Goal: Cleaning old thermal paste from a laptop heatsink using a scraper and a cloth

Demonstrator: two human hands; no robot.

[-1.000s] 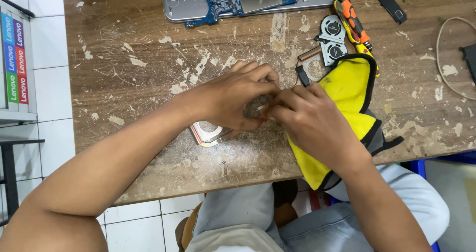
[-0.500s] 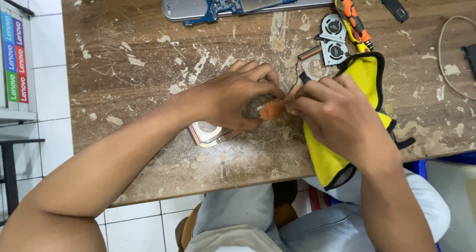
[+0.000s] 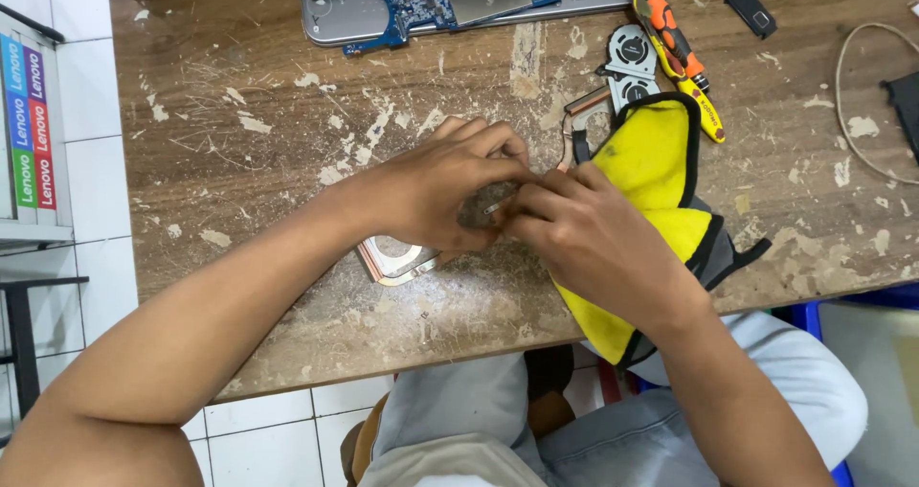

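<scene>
My left hand (image 3: 450,195) presses the copper heatsink (image 3: 392,259) on the worktop (image 3: 287,113), fingers curled over it. My right hand (image 3: 593,243) pinches a small part I cannot identify, resting on the yellow cloth (image 3: 661,161).

Scarred wooden table (image 3: 239,142), white tiled floor (image 3: 91,190)

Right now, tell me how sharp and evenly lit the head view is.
Head view: even, soft light, no harsh glare; the wooden table and yellow cloth are sharp; the left hand and right hand are sharp too, shading the small part between them.
</scene>
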